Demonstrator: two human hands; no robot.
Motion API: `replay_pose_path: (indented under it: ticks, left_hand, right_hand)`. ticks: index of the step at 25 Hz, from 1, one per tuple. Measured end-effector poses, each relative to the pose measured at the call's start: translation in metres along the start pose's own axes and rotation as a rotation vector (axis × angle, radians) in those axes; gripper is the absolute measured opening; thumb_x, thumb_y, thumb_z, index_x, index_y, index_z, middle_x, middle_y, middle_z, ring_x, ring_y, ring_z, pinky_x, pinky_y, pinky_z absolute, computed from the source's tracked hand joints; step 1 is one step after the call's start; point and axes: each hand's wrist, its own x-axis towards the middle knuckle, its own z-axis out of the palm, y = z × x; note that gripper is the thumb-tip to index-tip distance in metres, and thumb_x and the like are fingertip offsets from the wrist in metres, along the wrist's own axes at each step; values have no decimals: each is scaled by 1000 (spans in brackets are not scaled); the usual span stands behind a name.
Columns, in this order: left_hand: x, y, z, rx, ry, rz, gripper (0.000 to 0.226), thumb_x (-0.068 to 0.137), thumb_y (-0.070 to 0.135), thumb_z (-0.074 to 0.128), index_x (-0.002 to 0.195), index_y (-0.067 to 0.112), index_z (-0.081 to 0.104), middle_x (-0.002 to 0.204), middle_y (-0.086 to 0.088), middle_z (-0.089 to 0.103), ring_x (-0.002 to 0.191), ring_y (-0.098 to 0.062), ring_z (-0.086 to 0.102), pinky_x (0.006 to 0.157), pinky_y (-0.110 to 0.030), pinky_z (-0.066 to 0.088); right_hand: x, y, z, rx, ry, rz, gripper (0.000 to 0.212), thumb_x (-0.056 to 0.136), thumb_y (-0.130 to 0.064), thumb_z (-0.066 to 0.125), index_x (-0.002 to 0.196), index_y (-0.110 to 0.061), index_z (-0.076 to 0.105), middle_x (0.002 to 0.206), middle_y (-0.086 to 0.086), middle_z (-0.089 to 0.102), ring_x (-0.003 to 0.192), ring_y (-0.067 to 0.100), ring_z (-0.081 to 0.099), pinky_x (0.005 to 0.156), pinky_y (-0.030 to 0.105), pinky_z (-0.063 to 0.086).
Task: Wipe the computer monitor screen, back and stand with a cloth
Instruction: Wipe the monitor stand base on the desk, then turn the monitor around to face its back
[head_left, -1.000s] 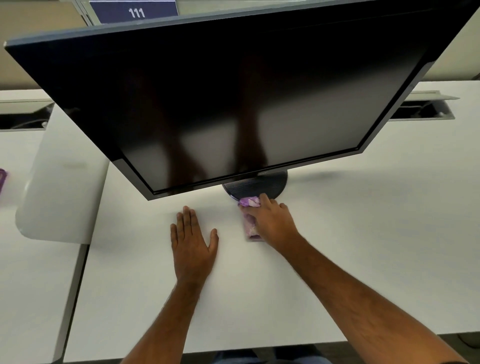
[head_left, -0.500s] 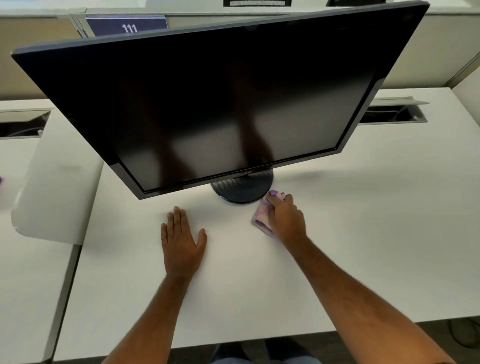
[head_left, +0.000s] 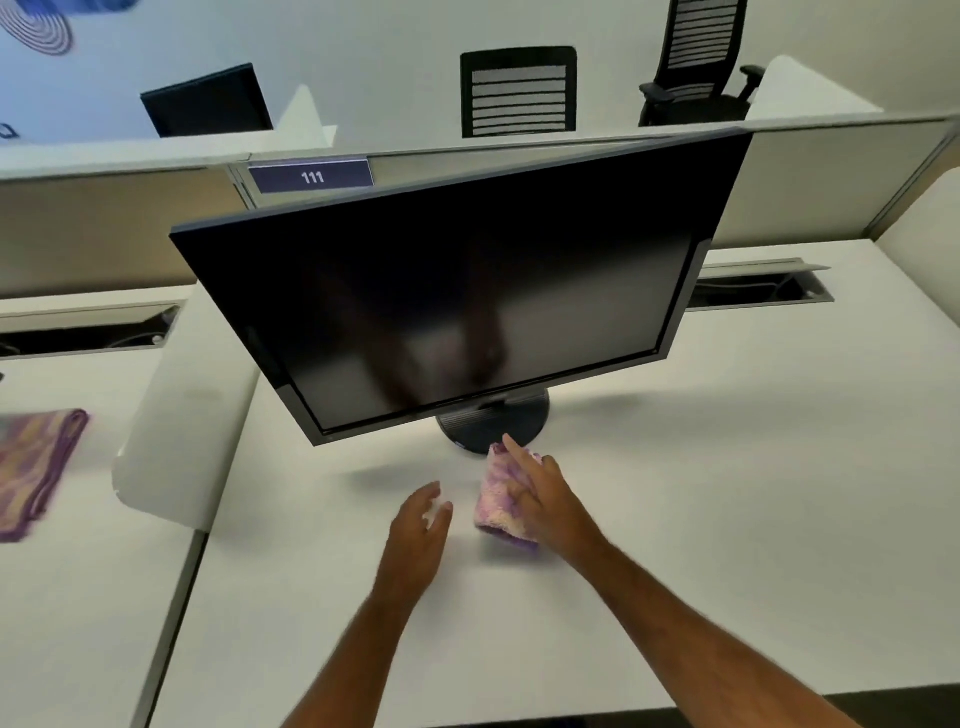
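I have my right hand (head_left: 545, 506) on the cloth (head_left: 501, 496), fingers fairly straight and spread over it, the forefinger reaching past the cloth's far edge to the rim of the stand (head_left: 493, 423). The cloth lies bunched on the desk (head_left: 727, 467) under that palm, touching the stand's front. My left hand (head_left: 418, 525) hangs just left of it, fingers loosely curled, holding nothing. The monitor (head_left: 462, 306) tilts above both. A second cloth (head_left: 36, 467) lies far left

monitor (head_left: 457, 312): dark screen, tilted | round black stand (head_left: 493, 423) | purple cloth (head_left: 501, 499): apparently touching stand
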Motion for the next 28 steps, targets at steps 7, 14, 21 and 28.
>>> replay_pose_path:
  ticks: [7,14,21,28]
  left_hand:
    - [-30,33,17,-114,-135,-81,48,108,25,56,154,19,42,146,-2,58,115,-11,60,75,-6,49]
    - [-28,63,-4,-46,-18,10,62,106,35,58,162,28,31,170,1,30,148,-23,44,114,-32,41]
    - [-14,126,-70,61,231,343,73,104,29,63,165,28,23,172,7,22,157,-16,27,123,-41,36]
    - [-16,226,-166,397,582,764,66,99,21,68,159,18,41,166,4,35,152,-16,31,124,-33,26]
  right_hand:
    - [-24,7,3,200,-62,-1,85,96,-54,61,161,-39,7,164,-1,27,146,23,41,113,34,44]
    - [-20,16,-11,83,-22,19,71,105,-32,55,161,-35,12,167,-2,21,149,20,35,119,38,39]
    - [-20,-58,-116,-24,214,-339,72,101,-22,60,160,-33,21,161,-7,26,147,10,33,121,39,35]
    - [-10,-155,-244,-339,562,-629,61,101,-26,61,157,-21,36,158,1,35,147,17,33,121,35,28]
